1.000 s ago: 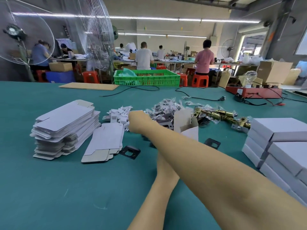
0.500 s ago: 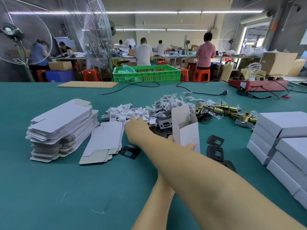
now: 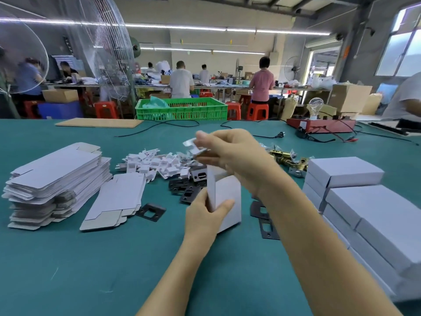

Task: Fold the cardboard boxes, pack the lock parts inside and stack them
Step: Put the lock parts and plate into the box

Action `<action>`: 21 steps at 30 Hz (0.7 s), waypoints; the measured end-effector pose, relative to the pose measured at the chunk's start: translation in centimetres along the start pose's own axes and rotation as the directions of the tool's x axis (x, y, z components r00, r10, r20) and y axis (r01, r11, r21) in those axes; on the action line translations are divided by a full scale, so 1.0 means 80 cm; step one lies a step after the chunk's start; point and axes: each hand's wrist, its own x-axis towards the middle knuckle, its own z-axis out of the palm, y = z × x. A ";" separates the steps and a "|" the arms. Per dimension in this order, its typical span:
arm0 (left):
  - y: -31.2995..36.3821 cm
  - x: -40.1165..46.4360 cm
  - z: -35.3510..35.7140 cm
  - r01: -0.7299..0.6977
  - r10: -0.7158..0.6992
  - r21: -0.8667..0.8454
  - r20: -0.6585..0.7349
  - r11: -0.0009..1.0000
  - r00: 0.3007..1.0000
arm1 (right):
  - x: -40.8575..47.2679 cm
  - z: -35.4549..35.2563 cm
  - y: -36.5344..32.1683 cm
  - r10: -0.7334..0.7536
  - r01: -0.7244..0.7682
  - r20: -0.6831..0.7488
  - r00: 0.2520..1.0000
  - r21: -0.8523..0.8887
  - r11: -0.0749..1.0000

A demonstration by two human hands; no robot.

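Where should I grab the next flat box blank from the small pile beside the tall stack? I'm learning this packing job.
Judging by its pose, take the top blank of the small pile by its near end, where the brown-edged flaps overhang bare table. Come from the front, thumb on top and fingers sliding under. The far end butts against the white plastic parts, and the tall stack crowds its left side.
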 end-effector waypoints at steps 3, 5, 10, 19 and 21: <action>0.001 -0.002 0.001 0.018 -0.017 -0.054 0.003 0.998 1.000 | -0.020 -0.052 0.002 -0.056 0.035 -0.189 0.980 -0.110 0.993; 0.006 -0.003 0.002 0.030 -0.029 -0.067 0.015 0.997 0.999 | -0.029 -0.079 0.009 -0.089 0.037 -0.262 0.961 -0.199 0.979; 0.012 -0.006 0.006 0.033 -0.028 -0.072 0.058 0.997 0.998 | -0.031 -0.103 0.021 -0.166 0.053 -0.254 0.953 -0.400 0.915; 0.009 -0.002 0.005 0.036 -0.029 -0.083 0.080 0.996 0.996 | -0.018 -0.070 0.047 -0.410 0.272 -0.052 0.910 -0.672 0.689; 0.007 0.000 0.003 0.039 -0.031 -0.088 0.090 0.995 0.995 | -0.017 -0.067 0.051 -0.415 0.305 0.003 0.910 -0.683 0.663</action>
